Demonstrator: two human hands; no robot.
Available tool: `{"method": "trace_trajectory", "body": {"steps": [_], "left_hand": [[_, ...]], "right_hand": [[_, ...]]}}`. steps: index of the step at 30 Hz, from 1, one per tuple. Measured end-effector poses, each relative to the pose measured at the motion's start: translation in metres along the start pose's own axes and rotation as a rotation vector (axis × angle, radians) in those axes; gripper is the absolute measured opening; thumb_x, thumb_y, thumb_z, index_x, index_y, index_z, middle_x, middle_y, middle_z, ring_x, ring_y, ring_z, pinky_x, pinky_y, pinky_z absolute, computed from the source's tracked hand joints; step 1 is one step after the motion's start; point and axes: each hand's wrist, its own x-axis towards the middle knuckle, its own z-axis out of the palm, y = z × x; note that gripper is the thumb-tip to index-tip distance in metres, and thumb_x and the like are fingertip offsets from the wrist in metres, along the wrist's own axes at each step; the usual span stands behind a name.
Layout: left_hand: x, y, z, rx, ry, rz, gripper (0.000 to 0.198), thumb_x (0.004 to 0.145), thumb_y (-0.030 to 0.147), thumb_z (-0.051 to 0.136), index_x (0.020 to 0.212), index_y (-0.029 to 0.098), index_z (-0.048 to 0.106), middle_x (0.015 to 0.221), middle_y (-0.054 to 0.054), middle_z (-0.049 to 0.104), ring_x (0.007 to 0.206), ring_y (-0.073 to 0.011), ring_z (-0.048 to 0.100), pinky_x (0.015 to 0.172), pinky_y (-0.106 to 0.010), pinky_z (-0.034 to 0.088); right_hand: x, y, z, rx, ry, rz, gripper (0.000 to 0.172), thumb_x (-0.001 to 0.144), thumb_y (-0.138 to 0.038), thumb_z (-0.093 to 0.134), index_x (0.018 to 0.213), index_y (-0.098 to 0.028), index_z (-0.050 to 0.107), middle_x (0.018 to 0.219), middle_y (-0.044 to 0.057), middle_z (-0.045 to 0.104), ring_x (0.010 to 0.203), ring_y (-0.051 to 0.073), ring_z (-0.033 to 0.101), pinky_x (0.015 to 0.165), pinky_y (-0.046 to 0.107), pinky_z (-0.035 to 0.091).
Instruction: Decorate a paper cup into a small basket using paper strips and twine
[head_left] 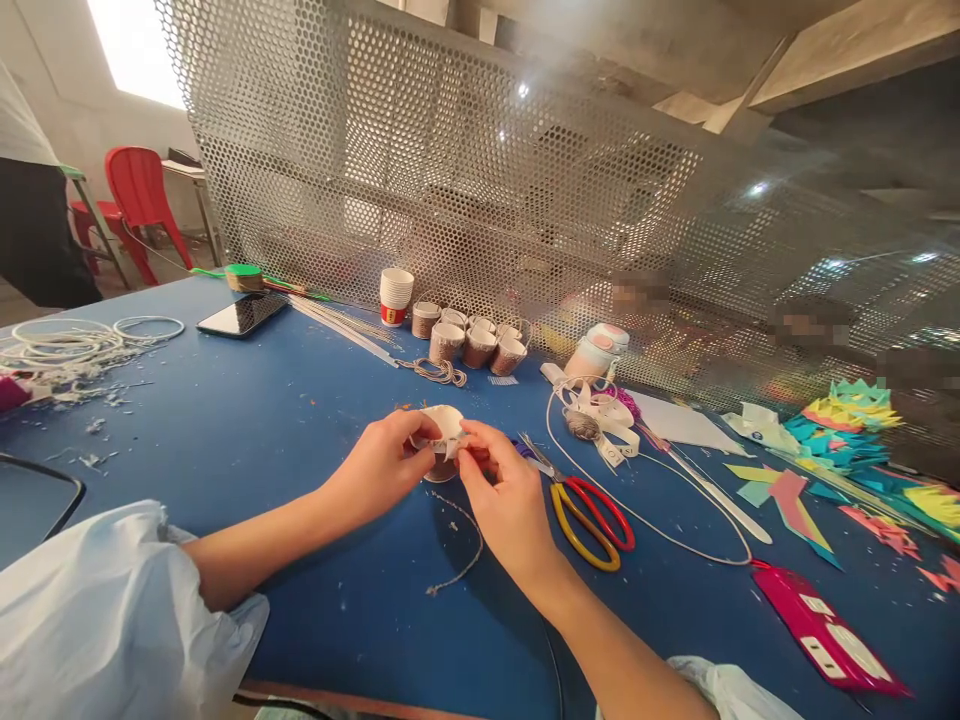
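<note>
A small paper cup (441, 412) with a brown lower side stands in front of me, partly hidden by my fingers. My left hand (386, 462) is closed in a pinch at the cup's left side, on a thin white strip (452, 448) that crosses the cup near its rim. From the right, my right hand (506, 495) pinches the other end of the same strip. A loose piece of twine (478, 552) trails on the table below the cup. Scissors (592, 520) with red and yellow handles lie right of my right hand.
Several brown-wrapped cups (478, 347) and a stack of paper cups (396, 297) stand farther back before a perforated metal screen (450, 170). A phone (244, 314) lies at back left. Rightward are a white jar (598, 352), a pink power strip (829, 630) and coloured paper (799, 510).
</note>
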Motion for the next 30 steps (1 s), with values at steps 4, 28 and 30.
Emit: {"method": "trace_trajectory", "body": {"steps": [4,28,30], "left_hand": [[-0.0001,-0.0014,-0.0004,0.004,0.002,0.017,0.014,0.071,0.018,0.047,0.075,0.019,0.060,0.073,0.000,0.066,0.064,-0.0137,0.055,0.059,-0.024,0.041],[0.0004,-0.0029,-0.0033,0.027,0.001,0.029,0.008,0.074,0.015,0.047,0.078,0.020,0.051,0.079,0.001,0.061,0.062,-0.0114,0.052,0.055,-0.022,0.041],[-0.0003,-0.0035,-0.0025,0.023,0.010,0.041,0.009,0.074,0.014,0.047,0.079,0.020,0.052,0.079,0.001,0.062,0.062,-0.0115,0.053,0.055,-0.022,0.042]], "right_hand": [[-0.0008,0.0005,0.0017,-0.070,-0.006,-0.038,0.017,0.089,-0.017,0.052,0.106,-0.020,0.051,0.087,0.005,0.069,0.076,0.016,0.068,0.069,0.027,0.056],[0.0008,0.0043,0.0018,-0.065,0.001,0.013,0.020,0.092,-0.016,0.048,0.100,-0.017,0.065,0.087,0.006,0.066,0.075,0.017,0.067,0.075,0.032,0.056],[0.0005,0.0045,0.0028,-0.042,0.024,0.033,0.017,0.092,-0.018,0.050,0.099,-0.017,0.065,0.087,0.006,0.067,0.072,0.016,0.067,0.073,0.030,0.057]]}}
